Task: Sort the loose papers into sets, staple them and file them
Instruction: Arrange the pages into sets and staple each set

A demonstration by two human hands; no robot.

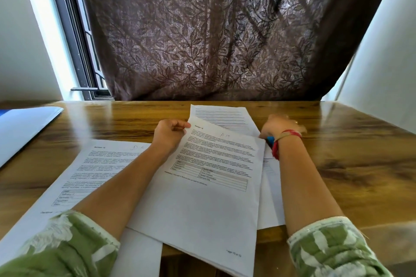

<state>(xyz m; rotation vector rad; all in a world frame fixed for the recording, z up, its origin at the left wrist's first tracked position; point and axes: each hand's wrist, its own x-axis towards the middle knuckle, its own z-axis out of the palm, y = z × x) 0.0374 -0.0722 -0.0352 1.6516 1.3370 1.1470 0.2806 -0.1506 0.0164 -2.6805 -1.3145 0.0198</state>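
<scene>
Mid-task: left grip (171, 132) is pinching a set (209, 189); right grip (281, 127), blurred, hold unclear, is hovering by a blue thing (270, 140); stapling and filing seemingly pending.

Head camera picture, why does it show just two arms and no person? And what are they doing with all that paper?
The camera sits on the person's head and looks down, so you see only their own arms. No machine is here. On the wooden table lie printed papers: a left sheet, a far sheet and a middle sheet. A folder lies at the table's left edge. The left hand pinches the middle sheet's top corner. The right hand is blurred, over something blue beside the papers; I cannot tell what that is, or whether it is held.
</scene>
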